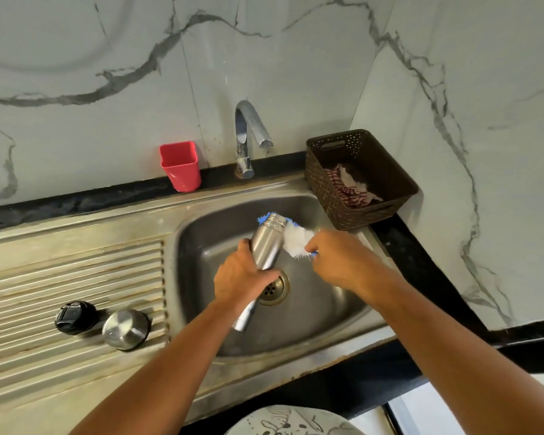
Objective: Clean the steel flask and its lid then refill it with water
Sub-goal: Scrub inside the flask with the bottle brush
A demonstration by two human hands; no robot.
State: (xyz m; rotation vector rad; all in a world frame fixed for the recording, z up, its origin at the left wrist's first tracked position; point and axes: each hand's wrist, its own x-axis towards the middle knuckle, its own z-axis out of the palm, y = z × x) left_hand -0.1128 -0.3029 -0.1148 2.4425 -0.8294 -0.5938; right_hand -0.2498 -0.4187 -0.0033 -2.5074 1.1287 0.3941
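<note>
Over the dull steel sink (198, 246), the left hand (241, 277) is wrapped tight around the smooth, cylindrical steel flask (266, 244), tilted with its threaded mouth away. The right hand (333, 255) pinches a fluffy white-and-blue bristle brush (297, 241) against the flask's neck. A domed steel lid (126, 328) and a black cap (75, 317) rest on the ridged drainboard (60, 277).

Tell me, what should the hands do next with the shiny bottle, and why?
Probably keep rubbing the brush around the flask near its neck. The left hand holds the flask tilted over the sink, the right hand presses the white bristles against its side, and the tap shows no water, so rinsing likely comes later.
</note>
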